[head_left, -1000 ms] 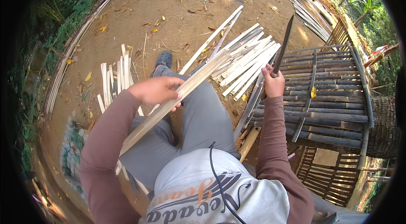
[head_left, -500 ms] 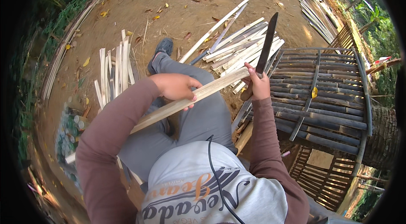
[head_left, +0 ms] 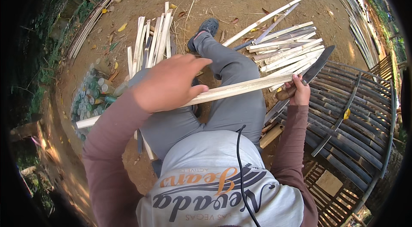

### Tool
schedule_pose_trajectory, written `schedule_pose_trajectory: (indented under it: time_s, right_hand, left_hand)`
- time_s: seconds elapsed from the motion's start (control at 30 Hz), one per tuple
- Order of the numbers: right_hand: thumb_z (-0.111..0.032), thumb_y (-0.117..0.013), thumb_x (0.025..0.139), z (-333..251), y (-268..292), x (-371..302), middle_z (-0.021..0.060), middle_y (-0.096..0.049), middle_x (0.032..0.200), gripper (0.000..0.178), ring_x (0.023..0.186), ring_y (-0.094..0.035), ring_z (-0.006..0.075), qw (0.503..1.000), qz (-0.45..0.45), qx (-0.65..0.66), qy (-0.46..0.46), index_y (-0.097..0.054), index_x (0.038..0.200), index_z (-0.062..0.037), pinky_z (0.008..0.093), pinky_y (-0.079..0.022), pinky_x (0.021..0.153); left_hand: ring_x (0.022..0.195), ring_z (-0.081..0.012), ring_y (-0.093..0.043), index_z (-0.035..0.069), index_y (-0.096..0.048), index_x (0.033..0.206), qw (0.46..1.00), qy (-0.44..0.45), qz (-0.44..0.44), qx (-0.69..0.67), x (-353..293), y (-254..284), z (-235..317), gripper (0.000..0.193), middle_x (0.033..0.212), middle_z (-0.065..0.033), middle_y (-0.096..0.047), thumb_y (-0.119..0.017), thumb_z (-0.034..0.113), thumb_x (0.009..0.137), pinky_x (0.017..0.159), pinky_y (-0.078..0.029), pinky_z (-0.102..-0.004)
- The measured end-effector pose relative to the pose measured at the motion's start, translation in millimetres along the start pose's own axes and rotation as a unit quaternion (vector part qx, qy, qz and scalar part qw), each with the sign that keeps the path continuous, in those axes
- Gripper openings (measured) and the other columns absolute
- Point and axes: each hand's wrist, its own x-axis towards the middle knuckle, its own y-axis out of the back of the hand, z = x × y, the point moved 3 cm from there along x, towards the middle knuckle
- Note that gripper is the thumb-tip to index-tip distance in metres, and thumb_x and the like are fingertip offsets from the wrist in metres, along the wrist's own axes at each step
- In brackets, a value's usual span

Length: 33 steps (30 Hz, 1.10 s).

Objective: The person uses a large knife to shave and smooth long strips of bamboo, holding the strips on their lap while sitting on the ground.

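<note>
A long pale bamboo strip (head_left: 240, 90) lies slantwise across my lap, its right end higher than its left. My right hand (head_left: 299, 92) is closed around the wooden handle of a machete (head_left: 318, 67) and also pinches the strip's right end. The dark blade points up and away to the right. Over the middle of the strip is my left hand (head_left: 169, 82), with fingers stretched out and the thumb apart, close to the strip's upper side. Whether the thumb touches the strip, I cannot tell. The left hand and forearm cover part of the strip.
Split bamboo strips lie in one pile (head_left: 292, 51) ahead to the right and another (head_left: 156, 40) ahead to the left. Glass bottles (head_left: 92, 94) crowd the ground at left. A slatted bamboo bench (head_left: 343, 120) stands close by my right arm. A black cable (head_left: 239, 171) hangs down my shirt.
My left hand has loosened from the strip and lifted, fingers spreading. My right hand has tilted the machete lower to the right. The whole view has shifted, so the surroundings appear farther right.
</note>
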Motion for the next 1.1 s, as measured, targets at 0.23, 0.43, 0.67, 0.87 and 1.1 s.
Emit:
schedule_pose_trajectory:
  time_s: [0.23, 0.43, 0.67, 0.87, 1.1]
  right_hand:
    - [-0.011, -0.078, 0.096, -2.4, 42.7, 29.4, 0.0025, -0.065, 0.104, 0.021, 0.089, -0.065, 0.0176, 0.998, 0.033, 0.039, -0.028, -0.065, 0.111, -0.0068, 0.0365, -0.058, 0.079]
    - [-0.014, -0.076, 0.098, -12.6, 54.2, 48.4, 0.0020, -0.066, 0.099, 0.018, 0.086, -0.065, 0.0156, 0.998, 0.049, 0.045, -0.024, -0.067, 0.111, -0.0052, 0.0315, -0.056, 0.075]
    - [-0.019, -0.070, 0.103, -81.4, 69.3, 58.8, 0.0249, -0.067, 0.137, 0.042, 0.102, -0.070, 0.0225, 0.994, 0.066, 0.090, 0.015, -0.053, 0.133, 0.0052, 0.0350, -0.061, 0.084]
    - [-0.019, -0.071, 0.103, -106.2, 115.5, 40.6, 0.0187, -0.074, 0.117, 0.025, 0.072, -0.058, 0.0128, 0.989, 0.086, 0.091, 0.077, -0.057, 0.116, -0.0024, 0.0290, -0.051, 0.061]
    - [-0.028, -0.073, 0.104, -70.1, 215.7, 30.9, 0.0055, -0.072, 0.091, 0.019, 0.067, -0.063, 0.0133, 0.986, 0.136, 0.035, 0.093, -0.068, 0.103, -0.0093, 0.0314, -0.056, 0.061]
  left_hand:
    - [0.110, -0.0401, -0.066, 0.004, -0.064, 0.124, 0.947, 0.306, -0.036, 0.091, -158.0, -3.5, -66.0, 0.063, 0.119, -0.0165, -0.071, -0.093, 0.027, 0.073, 0.095, -0.053, -0.0486]
    - [0.081, -0.0398, -0.067, 0.004, -0.069, 0.100, 0.956, 0.272, -0.092, -0.062, -202.7, -59.1, -88.2, 0.036, 0.086, -0.0195, -0.068, -0.087, 0.019, 0.073, 0.073, -0.053, -0.0467]
    - [0.073, -0.0414, -0.064, 0.002, -0.068, 0.089, 0.971, 0.199, 0.012, -0.129, -186.6, -1.4, -66.2, 0.024, 0.076, -0.0194, -0.064, -0.081, 0.020, 0.077, 0.068, -0.050, -0.0446]
    - [0.069, -0.0416, -0.061, 0.002, -0.067, 0.085, 0.982, 0.151, 0.091, -0.074, -174.3, 45.2, -52.8, 0.037, 0.072, -0.0179, -0.062, -0.087, 0.031, 0.075, 0.065, -0.047, -0.0452]
    - [0.083, -0.0286, -0.048, 0.001, -0.060, 0.084, 0.976, 0.157, 0.094, -0.118, -164.7, 64.8, -59.5, 0.056, 0.082, -0.0094, -0.054, -0.080, 0.053, 0.080, 0.077, -0.039, -0.0393]
